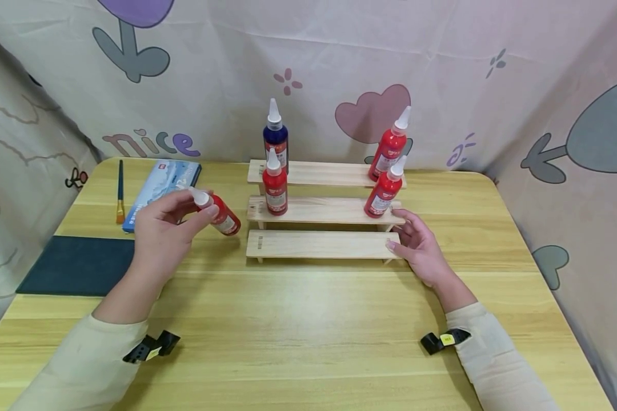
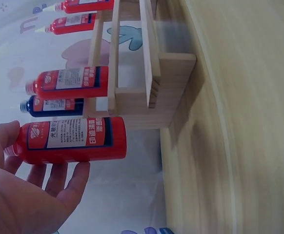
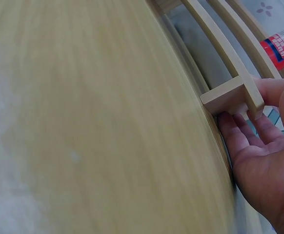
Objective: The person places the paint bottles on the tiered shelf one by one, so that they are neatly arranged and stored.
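Note:
My left hand [image 1: 159, 240] holds a red squeeze bottle [image 1: 227, 222] with a white pointed cap, tilted above the table to the left of a three-step wooden rack [image 1: 324, 244]. In the left wrist view, the fingers and thumb are around the neck end of this bottle [image 2: 78, 141]. At the rack's right end, my right hand [image 1: 419, 248] grips the lowest step, thumb on one side of the board and fingers curled behind its end support [image 3: 227, 96]. A dark blue bottle [image 1: 275, 137] and a red bottle [image 1: 388, 151] stand on the top step.
On the middle step stand a red bottle [image 1: 275, 191] at left and another red bottle [image 1: 383, 195] at right. A paintbrush [image 1: 120, 191], a blue-white box [image 1: 159, 182] and a dark green mat [image 1: 77, 265] lie at left. Printed cloth [image 1: 319, 51] hangs behind the table.

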`<state>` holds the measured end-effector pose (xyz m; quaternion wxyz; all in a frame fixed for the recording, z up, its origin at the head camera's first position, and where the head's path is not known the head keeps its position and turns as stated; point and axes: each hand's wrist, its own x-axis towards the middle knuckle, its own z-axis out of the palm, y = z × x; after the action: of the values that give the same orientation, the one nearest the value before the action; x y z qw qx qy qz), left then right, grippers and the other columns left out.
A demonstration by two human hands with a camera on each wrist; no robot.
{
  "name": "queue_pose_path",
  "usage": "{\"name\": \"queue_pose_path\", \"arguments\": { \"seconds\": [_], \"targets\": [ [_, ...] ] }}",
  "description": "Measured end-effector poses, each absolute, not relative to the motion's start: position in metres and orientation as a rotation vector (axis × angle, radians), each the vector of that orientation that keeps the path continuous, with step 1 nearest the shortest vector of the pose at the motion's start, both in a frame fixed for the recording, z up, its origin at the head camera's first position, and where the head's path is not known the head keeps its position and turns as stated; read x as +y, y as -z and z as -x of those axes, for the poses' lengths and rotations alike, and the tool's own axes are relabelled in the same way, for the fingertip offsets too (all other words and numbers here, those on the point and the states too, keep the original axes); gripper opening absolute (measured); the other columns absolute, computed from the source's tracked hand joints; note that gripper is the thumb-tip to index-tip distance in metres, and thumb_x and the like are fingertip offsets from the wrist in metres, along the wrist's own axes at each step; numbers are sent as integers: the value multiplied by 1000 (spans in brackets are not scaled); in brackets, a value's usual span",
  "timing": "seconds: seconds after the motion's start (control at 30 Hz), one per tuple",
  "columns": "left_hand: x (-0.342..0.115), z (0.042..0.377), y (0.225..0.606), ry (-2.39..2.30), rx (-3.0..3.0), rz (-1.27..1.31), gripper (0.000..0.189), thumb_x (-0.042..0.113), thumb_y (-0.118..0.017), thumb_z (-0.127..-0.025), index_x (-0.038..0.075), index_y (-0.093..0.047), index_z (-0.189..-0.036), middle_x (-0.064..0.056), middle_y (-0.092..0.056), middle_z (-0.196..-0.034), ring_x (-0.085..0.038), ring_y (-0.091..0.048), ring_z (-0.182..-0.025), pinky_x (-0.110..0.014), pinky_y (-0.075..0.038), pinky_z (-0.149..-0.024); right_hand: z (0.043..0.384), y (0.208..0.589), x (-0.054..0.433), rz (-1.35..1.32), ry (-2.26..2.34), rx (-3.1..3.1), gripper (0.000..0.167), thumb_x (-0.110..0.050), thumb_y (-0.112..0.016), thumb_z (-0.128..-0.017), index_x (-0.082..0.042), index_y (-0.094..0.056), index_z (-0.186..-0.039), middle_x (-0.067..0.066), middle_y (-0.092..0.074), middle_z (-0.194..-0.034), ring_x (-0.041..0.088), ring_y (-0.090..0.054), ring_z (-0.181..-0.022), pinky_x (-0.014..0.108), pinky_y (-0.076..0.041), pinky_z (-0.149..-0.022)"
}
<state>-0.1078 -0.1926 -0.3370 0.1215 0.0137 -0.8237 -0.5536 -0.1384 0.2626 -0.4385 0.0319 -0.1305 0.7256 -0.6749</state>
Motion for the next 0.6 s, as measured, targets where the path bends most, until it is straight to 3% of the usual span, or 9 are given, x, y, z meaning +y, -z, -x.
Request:
{"name": "queue_pose_path", "arguments": {
  "seconds": [0.6],
  "targets": [
    [-169,107,336,1780,-2426,296,31,14,-75,-92,4,-70,-121,-6,-69,-116,-19,-62,-105,-22,-53,-85,138,438,262,403,2090,2223,66,16,-63,-89,-7,-42,-147,13,-48,-144,28,-50,-126,28,-41,-104]
  ]
}}
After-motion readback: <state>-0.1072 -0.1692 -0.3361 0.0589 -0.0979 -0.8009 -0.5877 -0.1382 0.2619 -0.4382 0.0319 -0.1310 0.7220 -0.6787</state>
